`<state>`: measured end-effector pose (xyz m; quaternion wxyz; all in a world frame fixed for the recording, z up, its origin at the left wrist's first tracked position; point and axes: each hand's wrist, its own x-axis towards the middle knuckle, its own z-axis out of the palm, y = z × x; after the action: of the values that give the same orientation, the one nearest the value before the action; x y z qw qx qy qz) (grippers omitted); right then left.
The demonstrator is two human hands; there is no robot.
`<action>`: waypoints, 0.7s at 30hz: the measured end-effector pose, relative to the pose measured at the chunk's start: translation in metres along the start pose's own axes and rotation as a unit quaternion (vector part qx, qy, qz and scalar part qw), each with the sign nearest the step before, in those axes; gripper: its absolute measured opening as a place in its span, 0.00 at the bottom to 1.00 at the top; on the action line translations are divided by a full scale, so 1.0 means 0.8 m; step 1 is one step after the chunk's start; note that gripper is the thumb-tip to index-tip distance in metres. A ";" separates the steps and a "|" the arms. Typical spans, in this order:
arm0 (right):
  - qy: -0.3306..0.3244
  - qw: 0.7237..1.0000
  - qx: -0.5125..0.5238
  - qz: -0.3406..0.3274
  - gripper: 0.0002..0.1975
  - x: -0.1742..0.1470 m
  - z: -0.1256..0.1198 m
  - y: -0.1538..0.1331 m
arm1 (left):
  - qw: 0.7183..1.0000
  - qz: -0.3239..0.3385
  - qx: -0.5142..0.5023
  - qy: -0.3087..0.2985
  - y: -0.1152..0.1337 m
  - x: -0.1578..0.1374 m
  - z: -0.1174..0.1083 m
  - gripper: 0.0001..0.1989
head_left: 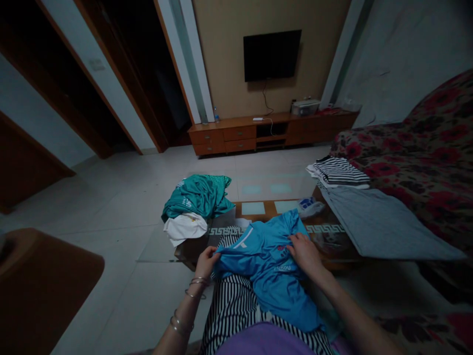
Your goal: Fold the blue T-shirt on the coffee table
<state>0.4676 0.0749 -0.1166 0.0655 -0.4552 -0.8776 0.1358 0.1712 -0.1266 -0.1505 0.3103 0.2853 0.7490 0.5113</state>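
Note:
A blue sports shirt [266,256] with white lettering lies rumpled over my lap and the near edge of the glass table. My left hand [207,261], with bangles on the wrist, pinches the shirt at its left edge, near the white-trimmed collar. On the right side my right hand [303,250] grips the cloth beside the small red print, fingers bent on the fabric. Beneath the shirt, striped black-and-white trousers [231,301] cover my legs.
On the glass table [155,249] sit a heap of green clothing [201,195], a white garment [185,228] and a plastic bag [310,207]. Grey cloth [384,222] and folded striped clothes [340,171] lie to the right, by the flowered sofa [436,138]. A brown rounded piece [55,276] stands left.

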 end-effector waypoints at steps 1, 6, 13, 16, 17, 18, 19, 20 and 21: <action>-0.012 0.997 0.065 -0.027 0.10 -0.006 0.001 -0.014 | 0.999 -0.009 -0.031 -0.007 0.003 -0.010 0.002 0.16; -0.273 0.833 0.476 -0.073 0.17 -0.068 0.056 -0.110 | 0.986 -0.023 -0.138 -0.093 0.020 -0.077 0.052 0.14; -0.130 0.696 0.702 0.071 0.22 -0.088 0.100 -0.154 | 0.979 0.082 0.004 -0.185 0.059 -0.102 0.083 0.08; -0.079 0.684 0.721 0.077 0.19 -0.078 0.088 -0.137 | 0.963 0.225 0.111 -0.102 0.073 -0.055 0.074 0.17; -0.070 0.678 0.727 0.077 0.18 -0.077 0.084 -0.133 | 0.950 0.263 0.149 -0.074 0.075 -0.033 0.075 0.22; -0.065 0.672 0.734 0.075 0.18 -0.077 0.080 -0.130 | 0.936 0.290 0.192 -0.061 0.076 -0.010 0.080 0.27; -0.062 0.666 0.740 0.070 0.18 -0.080 0.076 -0.130 | 0.920 0.305 0.235 -0.064 0.075 0.012 0.088 0.32; -0.060 0.660 0.746 0.063 0.18 -0.083 0.072 -0.130 | 0.905 0.313 0.277 -0.081 0.074 0.034 0.098 0.34; -0.060 0.656 0.751 0.053 0.19 -0.087 0.066 -0.131 | 0.890 0.317 0.309 -0.106 0.072 0.053 0.111 0.36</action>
<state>0.4131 -0.0490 -0.1348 0.3245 -0.2876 -0.4533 0.7788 0.2173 -0.0250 -0.1287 0.1050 0.6415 0.7015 0.2922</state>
